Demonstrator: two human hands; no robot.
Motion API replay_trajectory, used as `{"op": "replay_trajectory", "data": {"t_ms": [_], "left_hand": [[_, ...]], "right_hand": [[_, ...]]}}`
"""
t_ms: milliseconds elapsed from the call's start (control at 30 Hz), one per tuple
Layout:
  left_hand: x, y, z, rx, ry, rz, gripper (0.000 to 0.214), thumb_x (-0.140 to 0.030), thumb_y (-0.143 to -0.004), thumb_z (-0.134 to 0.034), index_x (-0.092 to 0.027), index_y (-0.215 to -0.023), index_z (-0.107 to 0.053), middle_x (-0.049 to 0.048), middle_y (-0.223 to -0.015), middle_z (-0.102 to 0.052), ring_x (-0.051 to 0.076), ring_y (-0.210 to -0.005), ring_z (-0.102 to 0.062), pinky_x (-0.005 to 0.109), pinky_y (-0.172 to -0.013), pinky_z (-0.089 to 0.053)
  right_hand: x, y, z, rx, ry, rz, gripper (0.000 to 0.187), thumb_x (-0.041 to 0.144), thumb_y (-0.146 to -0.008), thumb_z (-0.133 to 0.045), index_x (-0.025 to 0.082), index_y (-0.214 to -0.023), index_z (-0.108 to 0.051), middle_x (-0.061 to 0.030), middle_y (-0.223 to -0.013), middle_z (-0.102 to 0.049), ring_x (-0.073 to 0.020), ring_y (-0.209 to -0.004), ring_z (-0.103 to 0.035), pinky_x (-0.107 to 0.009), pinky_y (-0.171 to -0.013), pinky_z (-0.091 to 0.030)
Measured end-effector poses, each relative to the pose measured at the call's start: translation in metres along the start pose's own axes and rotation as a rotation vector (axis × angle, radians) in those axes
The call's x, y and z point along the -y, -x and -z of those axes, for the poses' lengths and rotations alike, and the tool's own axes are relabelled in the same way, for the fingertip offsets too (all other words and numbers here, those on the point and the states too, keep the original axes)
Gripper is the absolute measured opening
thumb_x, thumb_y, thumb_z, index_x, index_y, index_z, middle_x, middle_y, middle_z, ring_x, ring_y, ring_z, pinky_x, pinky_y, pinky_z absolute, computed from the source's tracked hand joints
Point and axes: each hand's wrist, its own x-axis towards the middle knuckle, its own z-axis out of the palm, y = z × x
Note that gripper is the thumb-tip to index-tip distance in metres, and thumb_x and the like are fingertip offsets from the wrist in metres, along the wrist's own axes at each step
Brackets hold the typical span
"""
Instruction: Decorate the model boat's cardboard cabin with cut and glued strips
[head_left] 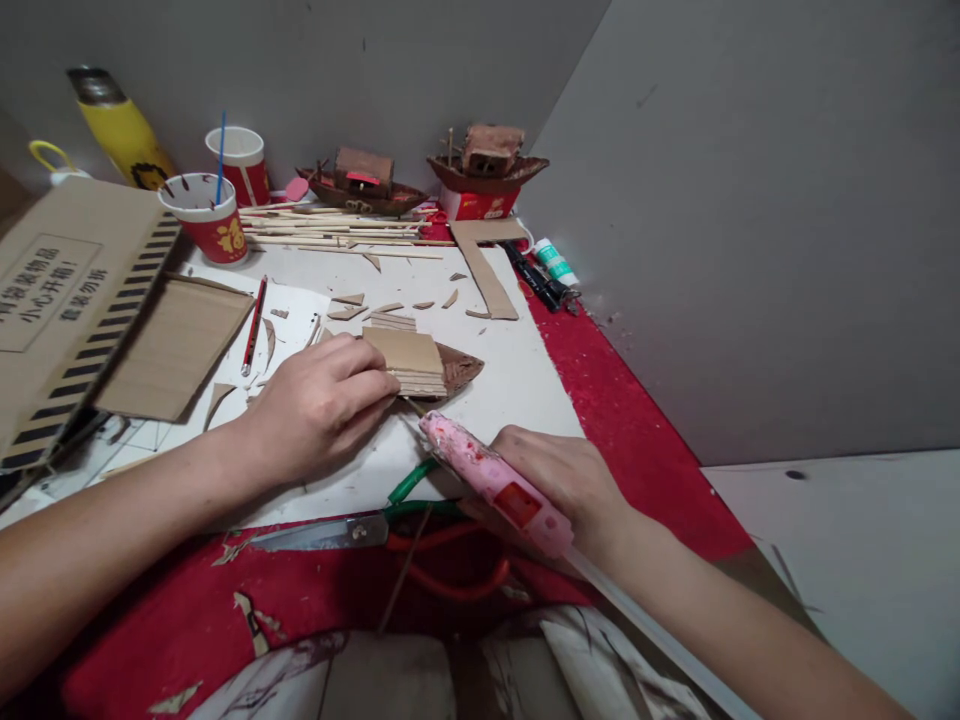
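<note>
One grip, the left hand [326,390], is clamping a small brown boat with a tan cardboard cabin [418,368] on white paper [536,395], steadying it, I'm guessing, while the right hand [566,485] is clenching a pink plastic glue gun [491,470], tip pointing boatward.

On the large brown cardboard sheet with black edge stripes [82,290], three lines are printed: "有袋装物品" (preceded by an unclear character), "小心开箱!" and "套装勿拆". A gold "福" is displayed on the front red-and-white paper cup [204,228]. Markings on the green-and-white cylinder [555,262] cannot be read.
</note>
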Motion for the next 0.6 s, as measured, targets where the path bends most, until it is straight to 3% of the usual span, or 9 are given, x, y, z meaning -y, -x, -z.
{"op": "replay_trajectory", "data": {"t_ms": [600], "left_hand": [[0.0008, 0.0002, -0.0015, -0.015, -0.025, -0.002, 0.012, -0.020, -0.089, -0.057, -0.013, -0.090, -0.067, 0.0113, -0.085, -0.067, 0.021, -0.076, -0.060, 0.034, -0.066, -0.050]], "right_hand": [[0.0036, -0.0031, 0.0014, -0.042, -0.035, -0.017, 0.026, 0.035, -0.089, -0.061, 0.020, -0.070, -0.051, 0.0019, -0.060, -0.051, -0.0113, -0.051, -0.046, -0.025, -0.050, -0.031]]}}
